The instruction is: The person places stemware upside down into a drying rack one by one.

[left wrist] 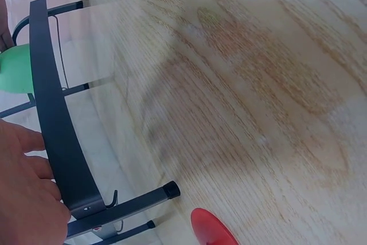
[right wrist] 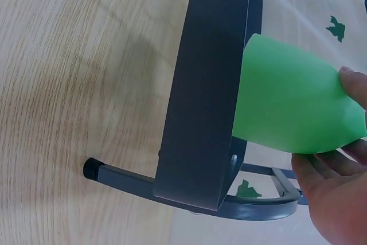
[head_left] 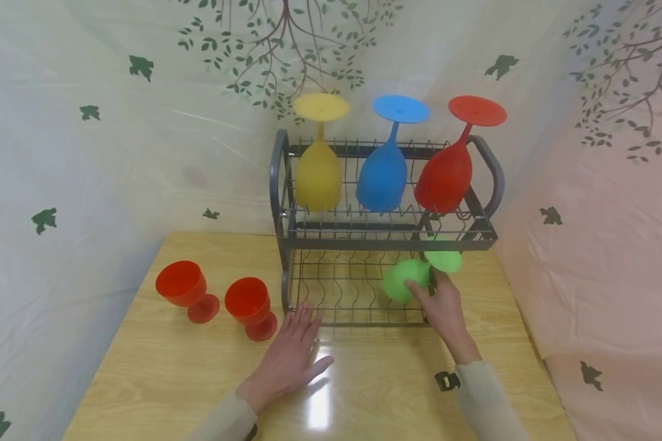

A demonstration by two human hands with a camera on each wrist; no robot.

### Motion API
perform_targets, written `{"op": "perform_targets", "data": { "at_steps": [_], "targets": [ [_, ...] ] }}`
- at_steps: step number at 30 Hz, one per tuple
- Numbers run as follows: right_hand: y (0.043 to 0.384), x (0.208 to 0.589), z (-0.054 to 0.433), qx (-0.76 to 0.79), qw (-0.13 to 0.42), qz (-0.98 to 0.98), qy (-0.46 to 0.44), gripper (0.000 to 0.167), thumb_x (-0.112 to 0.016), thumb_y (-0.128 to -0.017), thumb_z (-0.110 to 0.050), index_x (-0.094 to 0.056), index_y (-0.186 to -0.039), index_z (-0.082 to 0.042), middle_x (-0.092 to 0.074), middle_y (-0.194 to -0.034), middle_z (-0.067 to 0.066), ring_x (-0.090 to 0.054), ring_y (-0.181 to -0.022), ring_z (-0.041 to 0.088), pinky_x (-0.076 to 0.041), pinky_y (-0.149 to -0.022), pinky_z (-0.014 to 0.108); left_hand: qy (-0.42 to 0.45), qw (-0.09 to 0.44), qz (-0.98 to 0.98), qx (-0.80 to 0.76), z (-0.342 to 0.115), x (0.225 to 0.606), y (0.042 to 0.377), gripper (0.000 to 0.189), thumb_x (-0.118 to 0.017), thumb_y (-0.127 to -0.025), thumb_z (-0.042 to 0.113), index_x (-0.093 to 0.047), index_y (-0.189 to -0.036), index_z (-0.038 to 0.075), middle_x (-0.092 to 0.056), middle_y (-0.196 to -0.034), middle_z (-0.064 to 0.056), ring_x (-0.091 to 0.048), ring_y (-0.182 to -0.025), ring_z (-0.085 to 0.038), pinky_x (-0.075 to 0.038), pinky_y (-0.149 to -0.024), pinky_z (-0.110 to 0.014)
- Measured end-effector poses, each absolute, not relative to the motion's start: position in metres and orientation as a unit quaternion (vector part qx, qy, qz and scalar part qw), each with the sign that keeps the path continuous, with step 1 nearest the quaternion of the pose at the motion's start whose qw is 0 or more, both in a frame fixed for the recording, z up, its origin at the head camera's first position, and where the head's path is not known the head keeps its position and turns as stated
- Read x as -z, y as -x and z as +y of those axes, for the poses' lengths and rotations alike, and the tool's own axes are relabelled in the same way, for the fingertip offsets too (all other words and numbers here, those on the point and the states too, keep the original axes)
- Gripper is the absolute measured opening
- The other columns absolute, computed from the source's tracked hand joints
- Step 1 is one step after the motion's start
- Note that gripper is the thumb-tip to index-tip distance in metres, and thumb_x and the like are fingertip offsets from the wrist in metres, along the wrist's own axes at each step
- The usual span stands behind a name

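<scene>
My right hand grips a light green plastic goblet by its bowl, thumb on one side and fingers on the other. The goblet is tilted, its foot up to the right, at the right end of the lower tier of a dark metal dish rack. In the right wrist view the rim of its bowl sits right behind the rack's wide front bar. My left hand rests at the lower tier's front left corner, fingers extended, with fingertips at the bar in the left wrist view.
On the upper tier, yellow, blue and red goblets stand upside down in a row. Two short red goblets, one farther left and one nearer the rack, stand upright on the wooden table. Patterned sheets surround the table.
</scene>
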State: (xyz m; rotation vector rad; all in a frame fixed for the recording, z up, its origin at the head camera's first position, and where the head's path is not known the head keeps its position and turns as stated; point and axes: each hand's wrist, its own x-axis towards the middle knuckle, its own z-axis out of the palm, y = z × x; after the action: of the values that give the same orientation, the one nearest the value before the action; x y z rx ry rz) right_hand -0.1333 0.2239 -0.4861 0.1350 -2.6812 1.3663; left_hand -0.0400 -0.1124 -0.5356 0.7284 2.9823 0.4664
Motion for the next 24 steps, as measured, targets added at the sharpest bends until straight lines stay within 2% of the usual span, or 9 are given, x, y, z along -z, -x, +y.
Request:
{"op": "perform_targets", "data": {
  "at_steps": [7,14,24],
  "targets": [
    [0.1374,0.4895,0.2241,-0.436,0.059,-0.896,-0.059,0.071,-0.074,-0.096,-0.012,-0.036,-0.154,-0.001,-0.043,-0.154,0.03,-0.043,-0.141,0.05,-0.041,-0.111,0.062,-0.233,0.019,0.959,-0.158,-0.1108,0.5377,0.0387,0.091,-0.037,-0.101,0.071,-0.032,-0.161,0.003,-0.012,-0.171,-0.018,-0.016,-0.157,-0.04,-0.016,-0.126,-0.052],
    [0.1408,0.4934,0.2224,-0.409,0.06,-0.908,-0.067,0.068,-0.076,-0.094,-0.013,-0.041,-0.151,0.001,-0.048,-0.148,0.03,-0.047,-0.137,0.048,-0.041,-0.111,0.062,-0.233,0.012,0.959,-0.16,-0.1096,0.539,0.0367,0.088,-0.049,-0.101,0.063,-0.031,-0.161,0.003,-0.01,-0.171,-0.018,-0.017,-0.156,-0.042,-0.015,-0.125,-0.052],
    [0.1424,0.4961,0.2208,-0.411,0.042,-0.909,-0.062,0.068,-0.074,-0.095,-0.015,-0.04,-0.151,0.003,-0.049,-0.149,0.03,-0.048,-0.138,0.047,-0.041,-0.112,0.06,-0.231,0.013,0.962,-0.147,-0.1098,0.5351,0.0382,0.09,-0.038,-0.102,0.07,-0.031,-0.161,0.003,-0.01,-0.171,-0.018,-0.016,-0.156,-0.041,-0.015,-0.126,-0.051]
  ]
}}
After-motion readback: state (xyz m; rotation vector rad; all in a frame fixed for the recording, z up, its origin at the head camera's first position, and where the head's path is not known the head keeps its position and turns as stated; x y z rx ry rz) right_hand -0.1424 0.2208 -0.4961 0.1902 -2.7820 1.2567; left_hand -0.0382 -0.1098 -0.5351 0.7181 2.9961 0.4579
